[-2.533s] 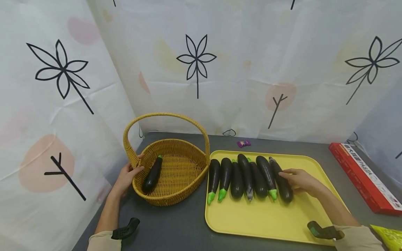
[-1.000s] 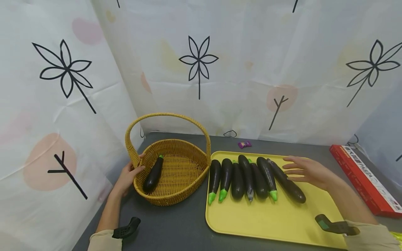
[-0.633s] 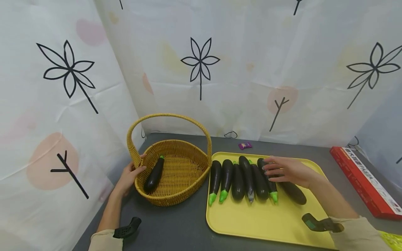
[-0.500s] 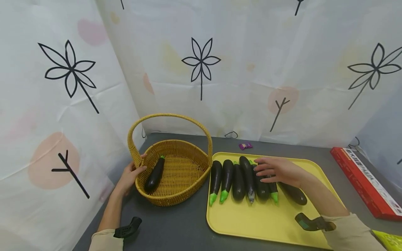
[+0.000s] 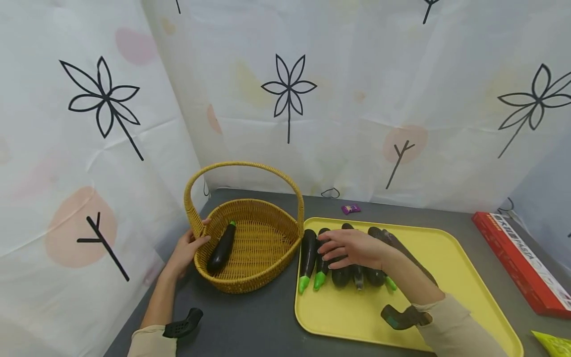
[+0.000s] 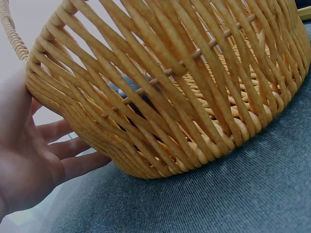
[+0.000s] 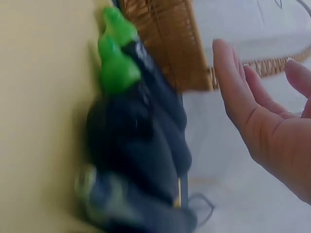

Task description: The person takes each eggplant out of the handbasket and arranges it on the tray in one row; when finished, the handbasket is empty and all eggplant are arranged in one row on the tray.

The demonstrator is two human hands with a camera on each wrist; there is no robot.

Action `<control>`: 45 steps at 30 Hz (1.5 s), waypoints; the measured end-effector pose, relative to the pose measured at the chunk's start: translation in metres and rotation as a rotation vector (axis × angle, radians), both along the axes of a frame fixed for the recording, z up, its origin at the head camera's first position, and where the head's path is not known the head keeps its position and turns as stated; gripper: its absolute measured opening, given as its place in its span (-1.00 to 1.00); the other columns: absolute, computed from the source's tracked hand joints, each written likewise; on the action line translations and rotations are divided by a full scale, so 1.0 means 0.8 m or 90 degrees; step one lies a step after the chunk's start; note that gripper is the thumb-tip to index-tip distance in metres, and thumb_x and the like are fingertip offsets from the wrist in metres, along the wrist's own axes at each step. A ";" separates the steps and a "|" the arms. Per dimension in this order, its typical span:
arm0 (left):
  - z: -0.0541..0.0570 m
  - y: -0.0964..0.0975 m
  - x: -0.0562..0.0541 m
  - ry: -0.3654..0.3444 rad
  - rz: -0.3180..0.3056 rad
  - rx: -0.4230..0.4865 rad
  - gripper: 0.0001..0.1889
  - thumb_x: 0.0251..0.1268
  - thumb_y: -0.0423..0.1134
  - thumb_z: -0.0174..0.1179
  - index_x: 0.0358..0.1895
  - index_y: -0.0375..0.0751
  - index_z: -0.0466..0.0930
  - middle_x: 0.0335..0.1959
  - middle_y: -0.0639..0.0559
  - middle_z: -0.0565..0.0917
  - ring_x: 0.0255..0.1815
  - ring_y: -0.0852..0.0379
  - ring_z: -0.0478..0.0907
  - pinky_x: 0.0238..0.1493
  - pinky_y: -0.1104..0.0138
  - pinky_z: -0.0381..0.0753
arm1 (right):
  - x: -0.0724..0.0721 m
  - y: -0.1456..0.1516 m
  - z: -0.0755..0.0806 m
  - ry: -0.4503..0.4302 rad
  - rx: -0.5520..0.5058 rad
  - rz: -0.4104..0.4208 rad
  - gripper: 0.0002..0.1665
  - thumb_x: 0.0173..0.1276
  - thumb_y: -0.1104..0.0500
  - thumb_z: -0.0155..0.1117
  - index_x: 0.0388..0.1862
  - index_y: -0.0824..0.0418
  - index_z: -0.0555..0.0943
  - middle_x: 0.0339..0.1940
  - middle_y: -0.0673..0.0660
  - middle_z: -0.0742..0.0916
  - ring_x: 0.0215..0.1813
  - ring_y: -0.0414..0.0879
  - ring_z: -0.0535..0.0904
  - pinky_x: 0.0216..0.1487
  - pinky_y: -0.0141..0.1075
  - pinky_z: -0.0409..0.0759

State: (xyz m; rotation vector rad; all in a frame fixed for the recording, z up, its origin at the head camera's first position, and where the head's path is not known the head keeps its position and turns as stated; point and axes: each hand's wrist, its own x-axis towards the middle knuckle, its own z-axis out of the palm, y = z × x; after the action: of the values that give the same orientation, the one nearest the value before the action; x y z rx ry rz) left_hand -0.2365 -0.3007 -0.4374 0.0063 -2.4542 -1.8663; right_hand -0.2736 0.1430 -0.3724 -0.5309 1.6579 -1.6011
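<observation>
A wicker basket [image 5: 250, 285] with an arched handle stands on the left, a dark eggplant [image 5: 221, 250] lying inside it. My left hand [image 5: 184, 254] holds the basket's left end beside the handle base; in the left wrist view its fingers [image 6: 73, 145] reach along the outer weave. My right hand [image 5: 354, 248] hovers over the row of eggplants, fingers extended, nothing in its grasp. It partly hides several of them. The leftmost eggplant [image 5: 308, 255] shows a green stem. In the right wrist view the eggplants [image 7: 131, 131] lie apart from the hand, somewhat blurred.
A yellow tray [image 5: 357, 320] under the eggplants lies right of the basket. Behind it is a small purple packet [image 5: 351, 208]. A red pasta box [image 5: 519, 263] lies at the far right, with a yellow-green packet [image 5: 553, 343] nearer. A patterned cloth [image 5: 348, 124] hangs behind the table.
My right hand let go of the rightmost eggplant, which came to lie slanted further right, then swept left above the row. My left hand stays on the basket.
</observation>
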 end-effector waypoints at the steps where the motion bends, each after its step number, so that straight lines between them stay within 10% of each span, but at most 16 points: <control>1: 0.000 0.000 0.000 -0.001 0.001 -0.001 -0.43 0.50 -0.18 -0.02 0.50 -0.12 0.09 0.32 -0.37 0.25 0.25 -0.24 0.27 0.05 0.07 0.41 | 0.001 -0.008 0.001 -0.004 -0.002 0.005 -0.34 0.56 0.01 -0.10 0.41 0.46 0.17 0.08 0.30 0.56 0.09 0.17 0.51 0.07 0.00 0.49; 21: -0.002 0.002 0.000 0.003 0.012 -0.011 -0.45 0.49 -0.23 -0.01 0.48 -0.14 0.13 0.30 -0.37 0.28 0.22 -0.22 0.29 0.03 0.10 0.42 | 0.008 -0.145 0.004 -0.044 -0.040 0.074 -0.43 0.55 0.06 -0.05 0.39 0.37 0.27 0.01 0.26 0.60 -0.05 -0.03 0.61 0.02 -0.03 0.52; 45: -0.002 0.001 -0.001 0.004 0.012 -0.010 -0.44 0.48 -0.19 0.02 0.48 -0.13 0.14 0.29 -0.37 0.29 0.22 -0.24 0.31 0.02 0.11 0.44 | -0.019 -0.233 -0.025 -0.058 0.058 -0.105 -0.37 0.48 0.02 0.10 0.38 0.34 0.30 0.08 0.39 0.55 0.06 0.19 0.53 -0.09 -0.02 0.57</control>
State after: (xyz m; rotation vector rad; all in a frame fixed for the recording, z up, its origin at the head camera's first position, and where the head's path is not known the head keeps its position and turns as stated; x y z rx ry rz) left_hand -0.2370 -0.3001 -0.4390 0.0228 -2.4559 -1.8353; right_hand -0.2885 -0.0437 -0.3921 -0.2770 1.7335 -1.6329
